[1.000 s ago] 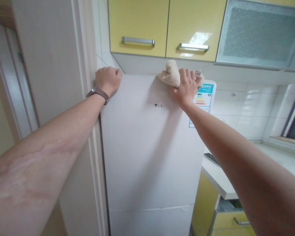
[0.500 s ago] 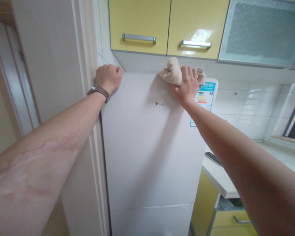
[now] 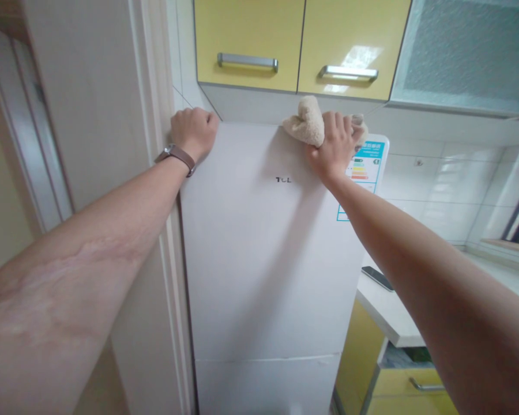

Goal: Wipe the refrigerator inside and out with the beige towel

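Note:
A tall white refrigerator with a TCL logo stands before me. My right hand grips a bunched beige towel at the top edge of its door, towards the right corner. Part of the towel sticks out on each side of the fingers. At the top left corner of the door, my left hand is closed in a fist, resting against the fridge beside the door frame; its fingertips are curled out of sight. A brown-strapped watch is on the left wrist.
Yellow wall cabinets hang just above the fridge, with a frosted glass cabinet to their right. An energy label is on the door. A phone lies on the white counter at right. The door frame borders the left side.
The view has shifted slightly, so the fridge and cabinets sit a little higher and further right. Both hands and the towel stay nearly in the same place on the fridge.

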`<control>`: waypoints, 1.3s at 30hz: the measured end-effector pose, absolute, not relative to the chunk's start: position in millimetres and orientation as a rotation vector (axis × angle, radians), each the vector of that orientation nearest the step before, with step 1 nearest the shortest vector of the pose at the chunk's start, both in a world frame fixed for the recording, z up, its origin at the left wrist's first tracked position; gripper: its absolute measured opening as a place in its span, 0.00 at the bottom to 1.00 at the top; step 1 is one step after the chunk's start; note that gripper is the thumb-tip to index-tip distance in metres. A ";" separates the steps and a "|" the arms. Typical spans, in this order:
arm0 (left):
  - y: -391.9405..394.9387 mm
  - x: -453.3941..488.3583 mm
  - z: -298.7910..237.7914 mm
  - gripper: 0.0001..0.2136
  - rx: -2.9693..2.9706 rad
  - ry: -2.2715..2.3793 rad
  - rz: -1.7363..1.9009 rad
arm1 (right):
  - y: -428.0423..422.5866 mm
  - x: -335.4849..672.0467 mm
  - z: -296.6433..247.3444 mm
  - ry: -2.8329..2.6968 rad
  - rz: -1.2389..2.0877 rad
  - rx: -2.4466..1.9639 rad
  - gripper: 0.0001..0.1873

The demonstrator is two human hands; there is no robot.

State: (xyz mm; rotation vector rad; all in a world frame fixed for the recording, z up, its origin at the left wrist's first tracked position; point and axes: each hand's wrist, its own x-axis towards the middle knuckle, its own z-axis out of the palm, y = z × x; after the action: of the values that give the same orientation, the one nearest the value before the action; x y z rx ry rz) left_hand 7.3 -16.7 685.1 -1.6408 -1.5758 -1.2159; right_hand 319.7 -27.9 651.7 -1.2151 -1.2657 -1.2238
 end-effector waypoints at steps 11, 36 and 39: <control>-14.2 5.6 684.7 0.32 -1.553 -1.565 -1.308 | -24.8 321.9 652.3 -1.276 -1.227 -1.210 0.24; -14.8 5.9 684.4 0.29 -1.539 -1.571 -1.302 | -26.8 321.1 652.6 -1.317 -1.155 -1.205 0.23; -16.7 6.9 684.3 0.28 -1.537 -1.546 -1.300 | -27.6 320.1 652.7 -1.313 -1.152 -1.201 0.23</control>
State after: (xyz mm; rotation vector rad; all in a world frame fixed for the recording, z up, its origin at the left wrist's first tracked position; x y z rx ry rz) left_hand 6.9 -16.7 684.3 -1.5367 -1.5465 -1.2997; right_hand 320.1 -27.6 652.7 -1.2008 -1.3131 -1.1521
